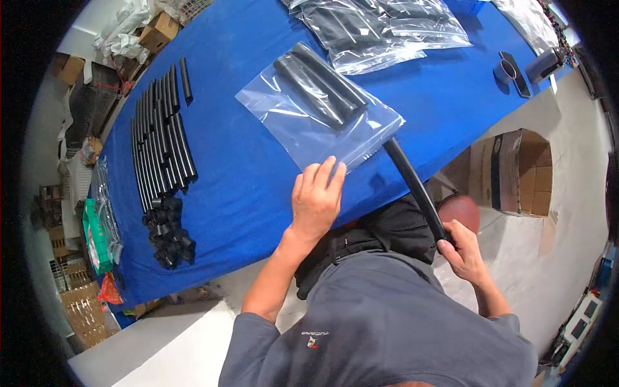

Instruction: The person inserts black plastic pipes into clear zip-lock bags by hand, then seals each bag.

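A clear plastic bag (290, 132) lies on the blue-covered table, with several black tubes (316, 84) inside it. My left hand (316, 200) is at the bag's near corner, its fingers closed on the film there and the pinch partly hidden. In my right hand (465, 251) is the lower end of a long black tube (416, 190), gripped beside the table's near edge. That tube slants up to the left, its far end right at the bag's lower right edge.
Black tubes (158, 142) lie in rows on the left of the blue cloth (222, 193), above a pile of short black pieces (169, 232). Filled clear bags (380, 29) lie at the back. A mug (505, 71) stands at right; a cardboard box (509, 171) and red stool (459, 213) are below.
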A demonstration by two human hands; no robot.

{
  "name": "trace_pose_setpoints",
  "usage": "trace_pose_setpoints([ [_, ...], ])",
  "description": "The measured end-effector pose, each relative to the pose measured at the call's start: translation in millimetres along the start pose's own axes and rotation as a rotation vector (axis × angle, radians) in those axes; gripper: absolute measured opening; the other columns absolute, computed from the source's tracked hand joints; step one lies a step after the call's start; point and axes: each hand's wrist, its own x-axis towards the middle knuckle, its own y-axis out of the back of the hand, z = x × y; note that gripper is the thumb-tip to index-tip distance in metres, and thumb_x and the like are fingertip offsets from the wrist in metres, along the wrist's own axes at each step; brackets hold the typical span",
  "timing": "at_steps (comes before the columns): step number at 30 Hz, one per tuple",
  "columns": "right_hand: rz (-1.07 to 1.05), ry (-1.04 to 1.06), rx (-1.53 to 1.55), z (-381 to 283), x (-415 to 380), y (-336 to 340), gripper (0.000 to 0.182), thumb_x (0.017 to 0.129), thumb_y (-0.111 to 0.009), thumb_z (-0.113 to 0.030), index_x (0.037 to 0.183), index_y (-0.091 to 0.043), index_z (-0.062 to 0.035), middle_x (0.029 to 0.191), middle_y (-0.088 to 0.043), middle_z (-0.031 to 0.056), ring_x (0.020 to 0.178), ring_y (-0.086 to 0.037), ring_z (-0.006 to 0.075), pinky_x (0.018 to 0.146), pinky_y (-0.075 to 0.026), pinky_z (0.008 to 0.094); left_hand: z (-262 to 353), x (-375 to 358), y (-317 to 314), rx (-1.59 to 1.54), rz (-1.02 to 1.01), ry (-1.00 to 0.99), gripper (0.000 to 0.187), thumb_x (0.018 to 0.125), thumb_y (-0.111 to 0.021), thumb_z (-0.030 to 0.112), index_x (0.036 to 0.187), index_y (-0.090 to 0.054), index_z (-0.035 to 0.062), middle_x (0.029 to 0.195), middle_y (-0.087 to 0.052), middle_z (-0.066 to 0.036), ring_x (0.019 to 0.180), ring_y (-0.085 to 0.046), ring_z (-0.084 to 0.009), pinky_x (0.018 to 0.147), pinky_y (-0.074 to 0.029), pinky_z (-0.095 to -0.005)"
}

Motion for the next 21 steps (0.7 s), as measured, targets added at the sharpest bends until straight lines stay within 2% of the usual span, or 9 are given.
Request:
trace_pose_setpoints([
  [4,-0.059,-0.013,-0.059,-4.5,4.4,-0.2,0.032,0.094,-0.065,-0.018,0.114,-0.061,0.0063,0.089,-0.057,0.02,0.081,-0.059,0.0378,0.073,-0.048,0.0426,-1.4,8.6,5.2,-0.046,0.128,-0.022,0.041,0.081,-0.069,-0.004,0.122,-0.069,-0.0015,0.118,-0.069,-0.016,0.094,-0.065,-0.0301,0.082,-0.056,-0.0389],
  [5,-0.059,0.003,-0.061,-8.5,12.5,-1.5,0.032,0.094,-0.066,-0.018,0.114,-0.061,0.006,0.089,-0.057,0.0199,0.08,-0.06,0.0381,0.072,-0.048,0.0432,-1.4,9.9,6.2,-0.061,0.135,-0.046,0.047,0.078,-0.067,-0.008,0.125,-0.067,-0.0017,0.12,-0.068,-0.016,0.092,-0.065,-0.0306,0.083,-0.056,-0.0392],
  [11,-0.041,0.265,-0.273,-29.1,103.5,-22.6,0.035,0.094,-0.069,-0.024,0.115,-0.062,0.0031,0.088,-0.059,0.0194,0.08,-0.063,0.0396,0.067,-0.049,0.0481,3.9,16.0,15.8,-0.098,0.105,-0.054,0.05,0.078,-0.066,-0.005,0.128,-0.067,-0.001,0.123,-0.067,-0.016,0.091,-0.066,-0.0307,0.082,-0.057,-0.0398],
  [15,0.092,0.356,-0.493,-44.5,169.8,-65.4,0.026,0.092,-0.069,-0.025,0.097,-0.057,-0.0021,0.089,-0.061,0.0188,0.074,-0.065,0.04,0.062,-0.053,0.0482,6.6,21.1,20.7,-0.121,0.159,-0.053,0.047,0.08,-0.065,-0.001,0.127,-0.067,-0.0014,0.123,-0.068,-0.016,0.089,-0.067,-0.0295,0.079,-0.057,-0.0384],
  [16,0.15,0.382,-0.487,-46.2,185.8,-78.0,0.025,0.091,-0.068,-0.024,0.097,-0.058,-0.0025,0.089,-0.062,0.0196,0.075,-0.066,0.04,0.062,-0.054,0.0486,8.0,22.9,23.2,-0.13,0.168,-0.045,0.047,0.08,-0.066,0.0,0.127,-0.067,-0.0015,0.123,-0.068,-0.016,0.089,-0.067,-0.0292,0.079,-0.057,-0.0379],
  [18,0.076,0.365,-0.562,-42.2,214.4,-94.7,0.024,0.091,-0.067,-0.023,0.095,-0.058,-0.0015,0.09,-0.062,0.0202,0.075,-0.066,0.0401,0.062,-0.054,0.0494,7.1,25.0,24.6,-0.128,0.189,-0.06,0.05,0.081,-0.066,0.0,0.131,-0.065,-0.001,0.125,-0.067,-0.016,0.087,-0.066,-0.0279,0.077,-0.056,-0.0373],
  [19,0.169,0.535,-0.597,-46.7,223.7,-97.8,0.023,0.091,-0.067,-0.023,0.091,-0.059,-0.0023,0.087,-0.061,0.0186,0.074,-0.067,0.0374,0.06,-0.054,0.0484,8.9,27.9,27.5,-0.125,0.202,-0.058,0.051,0.081,-0.065,0.0,0.132,-0.065,-0.0008,0.126,-0.067,-0.015,0.086,-0.065,-0.0272,0.077,-0.056,-0.0369],
  [21,0.253,0.509,-0.676,-56.8,241.0,-108.3,0.023,0.091,-0.068,-0.024,0.089,-0.058,-0.0035,0.085,-0.059,0.0168,0.073,-0.068,0.0339,0.058,-0.054,0.0462,10.7,30.0,29.3,-0.135,0.221,-0.06,0.052,0.081,-0.064,0.0,0.133,-0.064,-0.0007,0.127,-0.067,-0.014,0.085,-0.064,-0.0261,0.077,-0.056,-0.0361],
])
